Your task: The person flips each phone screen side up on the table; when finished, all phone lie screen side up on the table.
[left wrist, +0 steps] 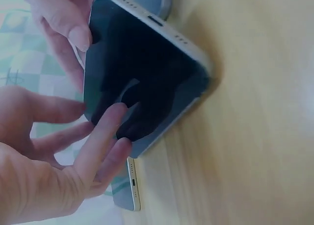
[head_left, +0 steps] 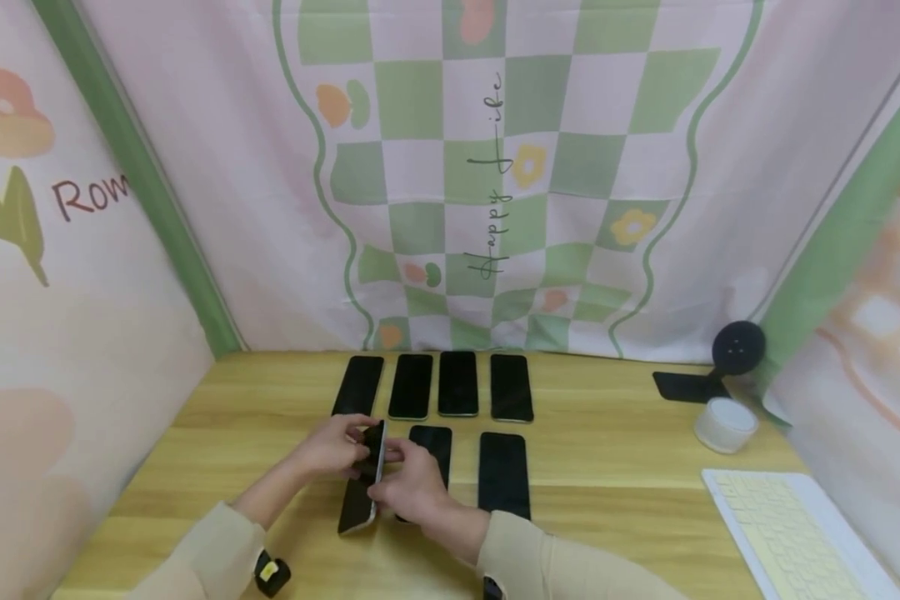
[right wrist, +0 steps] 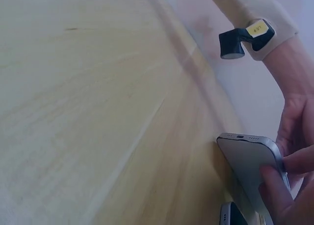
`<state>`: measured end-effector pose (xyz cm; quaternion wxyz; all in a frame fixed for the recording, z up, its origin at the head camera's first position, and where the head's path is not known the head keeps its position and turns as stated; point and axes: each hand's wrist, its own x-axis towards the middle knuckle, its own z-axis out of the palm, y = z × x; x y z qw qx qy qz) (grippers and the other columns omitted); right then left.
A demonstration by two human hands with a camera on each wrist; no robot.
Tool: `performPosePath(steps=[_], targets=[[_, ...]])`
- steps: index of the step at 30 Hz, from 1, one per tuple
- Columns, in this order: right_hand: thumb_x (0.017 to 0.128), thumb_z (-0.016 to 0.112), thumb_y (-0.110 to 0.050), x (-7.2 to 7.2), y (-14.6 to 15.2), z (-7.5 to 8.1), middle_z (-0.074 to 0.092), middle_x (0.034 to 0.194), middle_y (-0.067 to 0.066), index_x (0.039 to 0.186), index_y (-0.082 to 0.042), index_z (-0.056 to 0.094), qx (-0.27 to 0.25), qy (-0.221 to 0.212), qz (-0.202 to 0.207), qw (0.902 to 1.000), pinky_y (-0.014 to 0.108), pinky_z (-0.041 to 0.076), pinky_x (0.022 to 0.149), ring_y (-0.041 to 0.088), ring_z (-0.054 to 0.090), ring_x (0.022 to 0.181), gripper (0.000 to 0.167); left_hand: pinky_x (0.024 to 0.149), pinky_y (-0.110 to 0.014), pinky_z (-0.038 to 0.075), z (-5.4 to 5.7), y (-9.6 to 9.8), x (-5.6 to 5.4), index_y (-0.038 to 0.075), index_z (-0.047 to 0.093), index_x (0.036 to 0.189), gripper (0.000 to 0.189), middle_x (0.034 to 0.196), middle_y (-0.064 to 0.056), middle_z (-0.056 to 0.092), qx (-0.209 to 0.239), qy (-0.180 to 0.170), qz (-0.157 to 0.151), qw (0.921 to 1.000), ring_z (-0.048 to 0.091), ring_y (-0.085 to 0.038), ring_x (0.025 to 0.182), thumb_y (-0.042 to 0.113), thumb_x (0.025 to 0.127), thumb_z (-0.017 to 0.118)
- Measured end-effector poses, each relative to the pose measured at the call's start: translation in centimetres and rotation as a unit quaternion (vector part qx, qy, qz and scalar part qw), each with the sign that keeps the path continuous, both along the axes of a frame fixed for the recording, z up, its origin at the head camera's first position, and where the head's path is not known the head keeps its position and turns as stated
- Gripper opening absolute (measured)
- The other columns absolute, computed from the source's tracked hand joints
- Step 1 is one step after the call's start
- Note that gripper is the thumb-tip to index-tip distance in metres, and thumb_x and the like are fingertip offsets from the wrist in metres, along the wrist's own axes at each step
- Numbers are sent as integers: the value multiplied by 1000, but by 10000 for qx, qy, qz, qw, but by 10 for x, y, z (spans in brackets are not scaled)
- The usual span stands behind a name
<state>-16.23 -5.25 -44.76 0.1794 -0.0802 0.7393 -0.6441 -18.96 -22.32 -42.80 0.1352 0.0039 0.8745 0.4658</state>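
A smartphone (head_left: 357, 508) with a dark screen and pale frame stands tilted up on a long edge between my hands. My right hand (head_left: 417, 483) grips it, thumb at its edge and a finger on its pale back (right wrist: 245, 161). The fingers of my left hand (head_left: 332, 447) reach over the screen side; in the left wrist view, two fingertips (left wrist: 115, 110) lie on the dark glass (left wrist: 142, 58). Just right of my right hand lies another dark phone (head_left: 433, 446), partly hidden by it. A further phone (head_left: 504, 475) lies to its right, its lower end near my sleeve.
Along the back of the wooden table (head_left: 607, 475) several phones (head_left: 458, 383) lie in a row, screens up. At the right are a black stand (head_left: 735, 350), a roll of clear tape (head_left: 725, 425) and a white keyboard (head_left: 787, 525). A patterned curtain (head_left: 532, 167) hangs behind.
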Motion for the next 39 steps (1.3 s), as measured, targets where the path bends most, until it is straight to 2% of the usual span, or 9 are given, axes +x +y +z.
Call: performPosePath(steps=[4, 7, 11, 17, 21, 24, 27, 33, 39], targets=[[78, 74, 12, -2, 1, -1, 64, 130, 22, 146, 4, 51, 78, 20, 54, 10000, 33, 66, 72, 22, 77, 89, 72, 71, -31, 57, -2, -9, 6, -4, 53, 147, 73, 126, -31, 65, -632, 597, -910, 9920, 72, -31, 99, -2, 77, 75], [78, 75, 11, -3, 1, -2, 65, 131, 22, 146, 4, 52, 166, 43, 85, 9998, 34, 66, 73, 23, 77, 91, 71, 93, -47, 58, -4, -19, 12, -4, 49, 150, 84, 139, -34, 58, -951, 863, -1476, 9807, 64, -44, 120, 7, 74, 83], [80, 76, 9, -4, 1, 0, 64, 134, 23, 146, 4, 51, 278, 54, 121, 9995, 35, 66, 77, 25, 77, 96, 71, 113, -73, 39, -6, -29, 19, 0, 45, 155, 94, 153, -36, 41, -1214, 849, -1758, 9732, 45, -56, 138, 16, 73, 89], [81, 75, 9, -2, -4, 1, 54, 149, 28, 150, 3, 44, 262, 52, 196, 9994, 40, 66, 80, 37, 71, 117, 76, 109, -77, 38, -2, -33, 25, 4, 46, 155, 97, 159, -36, 33, -1534, 832, -1831, 9675, 36, -62, 141, 18, 71, 93], [81, 79, 3, 2, -9, 3, 49, 155, 28, 152, 0, 42, 651, 252, 301, 9971, 53, 60, 98, 42, 64, 129, 80, 106, -76, 41, -2, -34, 25, 3, 48, 153, 96, 157, -36, 36, -1744, 952, -1866, 9621, 40, -61, 137, 18, 69, 94], [80, 81, -2, 5, -12, 5, 53, 152, 28, 151, -2, 42, 975, 300, 424, 9939, 59, 51, 109, 42, 60, 132, 82, 105, -76, 43, -4, -33, 25, 2, 51, 150, 95, 154, -36, 39, -1919, 1054, -1868, 9577, 43, -61, 133, 18, 67, 94], [79, 81, -3, 5, -13, 6, 54, 150, 27, 151, -2, 42, 1083, 220, 530, 9925, 61, 48, 112, 42, 58, 134, 83, 103, -76, 44, -7, -31, 26, 1, 54, 148, 94, 153, -36, 40, -2037, 1113, -1817, 9556, 44, -62, 131, 17, 65, 95], [78, 80, -4, 3, -12, 8, 49, 156, 25, 149, -1, 44, 1180, 118, 604, 9911, 63, 38, 120, 41, 48, 144, 79, 100, -76, 47, -10, -29, 28, 5, 56, 147, 92, 156, -32, 37, -2123, 975, -1597, 9591, 40, -60, 133, 14, 64, 95], [81, 80, -5, 1, -10, 6, 50, 156, 25, 148, -4, 45, 1382, 197, 701, 9877, 64, 40, 118, 43, 50, 142, 76, 99, -75, 48, -8, -28, 29, 6, 56, 147, 92, 156, -30, 38, -2331, 961, -1561, 9550, 42, -58, 132, 14, 64, 95]])
